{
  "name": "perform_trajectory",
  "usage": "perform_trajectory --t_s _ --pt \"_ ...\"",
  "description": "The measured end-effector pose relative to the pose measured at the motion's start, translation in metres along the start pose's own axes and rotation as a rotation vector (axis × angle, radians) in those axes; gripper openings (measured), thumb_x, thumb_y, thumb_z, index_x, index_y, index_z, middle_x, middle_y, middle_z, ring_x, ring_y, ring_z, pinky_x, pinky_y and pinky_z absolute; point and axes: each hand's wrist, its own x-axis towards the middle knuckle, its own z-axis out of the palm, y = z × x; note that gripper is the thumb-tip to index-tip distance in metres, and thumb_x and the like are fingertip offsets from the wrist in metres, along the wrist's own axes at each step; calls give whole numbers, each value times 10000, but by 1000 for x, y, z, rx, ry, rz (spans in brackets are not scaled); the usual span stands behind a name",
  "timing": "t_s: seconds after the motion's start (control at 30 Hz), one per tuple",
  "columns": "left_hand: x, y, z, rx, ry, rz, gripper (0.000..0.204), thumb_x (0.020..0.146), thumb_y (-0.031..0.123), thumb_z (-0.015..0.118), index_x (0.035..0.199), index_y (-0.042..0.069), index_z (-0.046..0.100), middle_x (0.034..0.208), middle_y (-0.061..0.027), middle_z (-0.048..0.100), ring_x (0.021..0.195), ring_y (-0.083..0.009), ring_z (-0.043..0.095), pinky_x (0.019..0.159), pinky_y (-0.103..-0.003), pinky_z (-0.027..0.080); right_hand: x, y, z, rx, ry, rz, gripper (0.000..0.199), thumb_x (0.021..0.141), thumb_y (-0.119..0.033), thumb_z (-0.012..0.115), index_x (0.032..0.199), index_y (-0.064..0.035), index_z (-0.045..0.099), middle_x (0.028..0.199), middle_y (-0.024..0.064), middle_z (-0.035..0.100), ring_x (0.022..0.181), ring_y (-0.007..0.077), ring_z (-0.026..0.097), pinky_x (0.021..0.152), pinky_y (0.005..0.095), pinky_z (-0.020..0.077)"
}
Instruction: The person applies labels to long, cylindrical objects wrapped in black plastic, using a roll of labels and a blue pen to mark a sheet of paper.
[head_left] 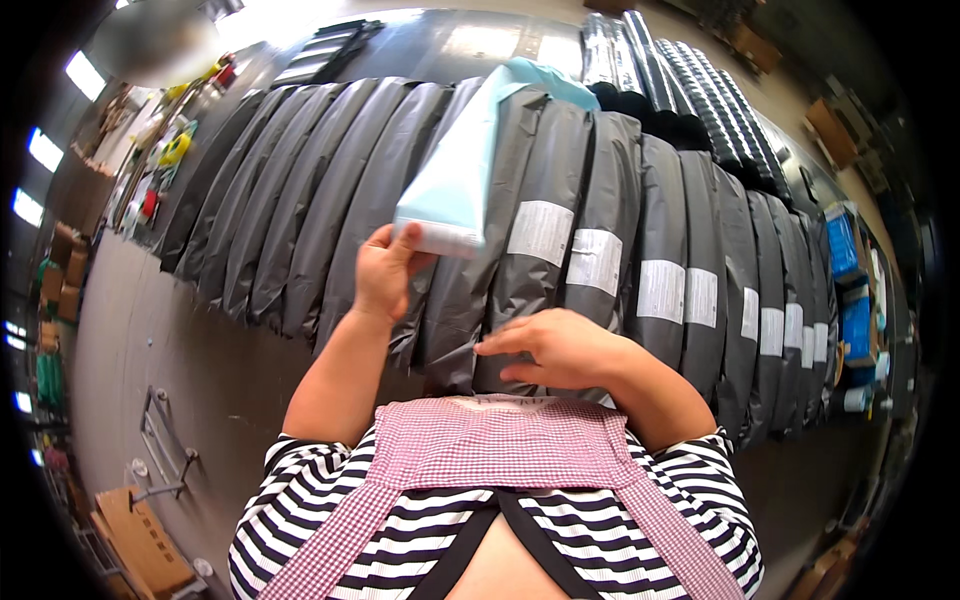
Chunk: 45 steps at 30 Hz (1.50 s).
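Head view: L hand (pixel 385 282) at approx. 10 o'clock, clamped on pale-blue label strip (pixel 462 170) at 12; R hand (pixel 560 350) at 4, spread, nothing visibly held. Labelled grey bags (pixel 662 225) at 2-3, bare grey bags (pixel 345 190) at 10. Prob. mid-labelling; next calls for peeling w/ R hand.

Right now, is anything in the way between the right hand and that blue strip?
Nothing visible: the left hand holds the light blue strip over the grey bundles, and the open right hand is to its lower right, with bundles beneath the gap.
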Motion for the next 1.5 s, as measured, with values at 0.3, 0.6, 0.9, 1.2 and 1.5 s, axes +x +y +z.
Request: perform_trajectory --t_s 0.3,0.6,0.9,1.2,1.5 --pt "-52 15 43 -172 -162 -278 422 935 416 685 1119 40 637 974 -70 699 834 -160 683 760 -330 573 23 27 18 -474 862 -403 410 760 -86 731 1158 -135 647 1089 93 643 944 281 651 798 380 542" --pt "-63 17 41 186 -325 -52 255 986 56 584 1235 16 541 1081 -103 670 970 -192 684 875 -354 578 28 16 22 675 904 88 286 908 -200 745 1148 -76 651 934 34 660 860 122 607 752 284 506" --pt "-41 21 -2 -38 -403 33 243 1002 191 613 1125 -13 564 1072 -108 677 971 -193 684 899 -344 581 61 -15 40 147 1000 -20 438 737 -30 822 1156 -86 710 1200 125 691 1177 301 629 956 390 532" --pt "-29 40 -56 22 -407 223 260 971 241 671 1036 2 592 977 -54 677 879 -122 648 819 -279 546 117 -44 56 252 1051 32 263 791 -77 805 1047 -55 750 1084 119 734 1168 333 631 1004 407 483" --pt "11 37 -112 698 -434 397 146 952 161 687 938 26 631 835 -15 658 723 -93 571 680 -260 490 125 2 -36 713 681 611 309 960 -321 662 1062 -39 738 934 55 710 725 136 583 656 278 484"
